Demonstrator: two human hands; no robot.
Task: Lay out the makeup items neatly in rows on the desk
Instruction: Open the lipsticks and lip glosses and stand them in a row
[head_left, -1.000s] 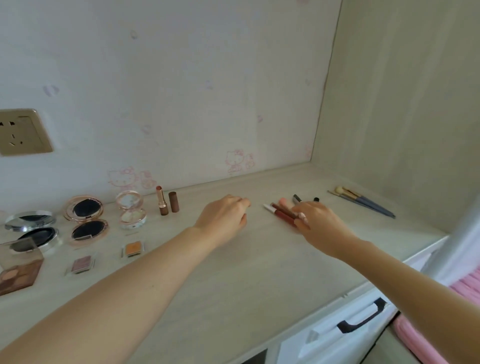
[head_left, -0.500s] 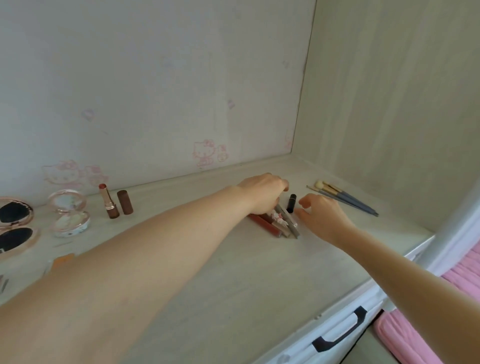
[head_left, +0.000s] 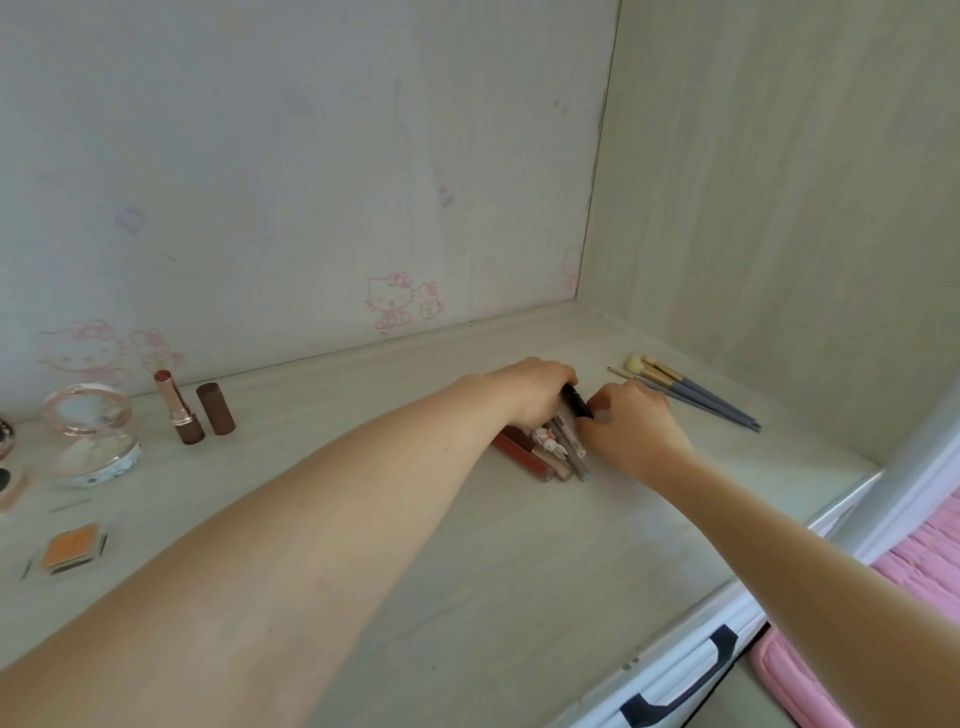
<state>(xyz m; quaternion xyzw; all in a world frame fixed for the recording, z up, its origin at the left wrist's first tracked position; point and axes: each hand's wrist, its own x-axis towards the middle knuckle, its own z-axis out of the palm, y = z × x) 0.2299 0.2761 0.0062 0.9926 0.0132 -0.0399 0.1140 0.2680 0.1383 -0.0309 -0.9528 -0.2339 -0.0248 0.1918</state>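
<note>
Both hands bunch the pencils (head_left: 550, 452) on the desk (head_left: 467, 597). The left hand (head_left: 535, 395) curls over them; the right hand (head_left: 631, 426) pinches a black tube (head_left: 576, 401). Next, I think, line them up straight.

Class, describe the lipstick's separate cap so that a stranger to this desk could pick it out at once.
Start at the back wall's left pink cat sticker. On the desk just below stands an open lipstick, and immediately to its right is the lipstick cap. It is a plain, upright brown cylinder, shorter than the lipstick and without its pink tip.
</note>
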